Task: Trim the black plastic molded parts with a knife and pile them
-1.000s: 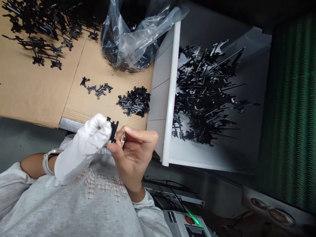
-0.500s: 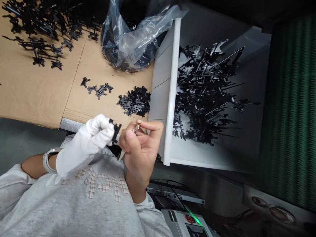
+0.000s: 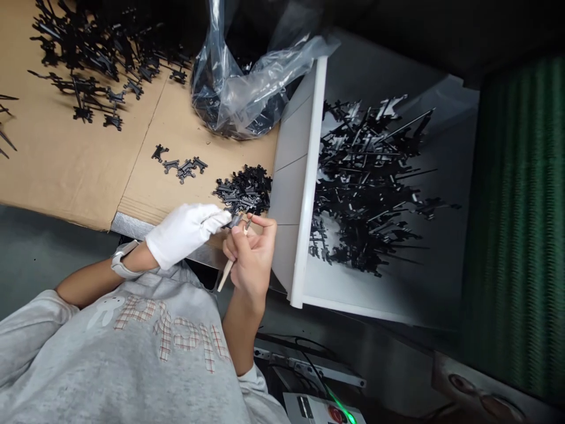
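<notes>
My left hand [image 3: 185, 232], in a white glove, pinches a small black plastic part [image 3: 234, 221] at its fingertips. My bare right hand [image 3: 251, 254] is closed round a thin pale-handled tool [image 3: 226, 272], with its tip up against that part. Both hands hover at the near edge of the cardboard sheet [image 3: 88, 159], just in front of a small heap of black parts [image 3: 243, 189].
A white tray [image 3: 304, 176] to the right holds a tangle of black plastic runners [image 3: 366, 176]. A clear plastic bag [image 3: 247, 88] of parts sits behind. A few loose parts [image 3: 180, 166] and more runners [image 3: 97, 65] lie on the cardboard. A control box [image 3: 322, 409] sits low.
Both hands moved forward and away from my chest toward the small heap. The black part, earlier held upright between the hands, now lies low at the gloved fingertips.
</notes>
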Demonstrator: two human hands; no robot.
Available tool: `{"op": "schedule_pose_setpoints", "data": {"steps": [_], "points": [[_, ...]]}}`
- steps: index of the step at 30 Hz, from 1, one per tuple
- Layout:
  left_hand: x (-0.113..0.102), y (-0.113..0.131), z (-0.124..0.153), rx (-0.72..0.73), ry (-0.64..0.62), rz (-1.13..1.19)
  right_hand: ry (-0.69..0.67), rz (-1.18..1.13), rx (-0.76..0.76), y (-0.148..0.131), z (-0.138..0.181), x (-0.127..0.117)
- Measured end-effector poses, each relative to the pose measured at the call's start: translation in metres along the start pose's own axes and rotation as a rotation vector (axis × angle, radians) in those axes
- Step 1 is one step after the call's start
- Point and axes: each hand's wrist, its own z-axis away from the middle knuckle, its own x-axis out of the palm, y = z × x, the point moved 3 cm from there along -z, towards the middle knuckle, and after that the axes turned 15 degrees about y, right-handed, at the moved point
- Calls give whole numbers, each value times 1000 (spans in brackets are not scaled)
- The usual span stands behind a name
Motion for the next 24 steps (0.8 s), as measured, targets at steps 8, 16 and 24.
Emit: {"op": "schedule_pose_setpoints", "data": {"steps": [8,16,24], "points": [[-49,-39,-47,6,165,-899,224,447,-82,6,-21,-19],[-46,-39,-59,-35,119,-923,305,606,-167,-4,-12,-23],[-37,-39,-76,-33,96,-897,288,594,-204,-8,-9,-24]]}}
